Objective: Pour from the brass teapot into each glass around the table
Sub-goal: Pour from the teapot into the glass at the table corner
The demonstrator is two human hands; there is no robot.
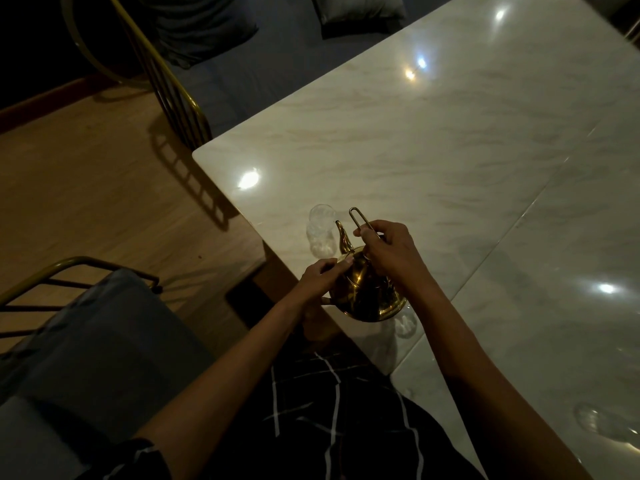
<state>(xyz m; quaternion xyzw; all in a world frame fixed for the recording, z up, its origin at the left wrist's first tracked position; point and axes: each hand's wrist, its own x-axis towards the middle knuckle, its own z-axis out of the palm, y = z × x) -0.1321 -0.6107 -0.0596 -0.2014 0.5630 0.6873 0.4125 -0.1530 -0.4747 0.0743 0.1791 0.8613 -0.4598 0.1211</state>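
The brass teapot (363,292) hangs tilted over the near left edge of the white marble table (450,150). Its spout points up and left, with the tip at the rim of a clear glass (322,233) that stands near the table edge. My right hand (388,251) grips the teapot's wire handle from above. My left hand (322,275) rests its fingers on the teapot's lid. A second clear glass (405,323) stands just right of the teapot's base. A third glass (595,420) stands at the lower right, beside my right forearm.
A grey-cushioned chair with a brass frame (79,341) stands at the lower left. Another brass chair (166,81) is at the table's far left corner. Wooden floor (86,185) lies to the left. Dark cushions (356,12) sit beyond the table.
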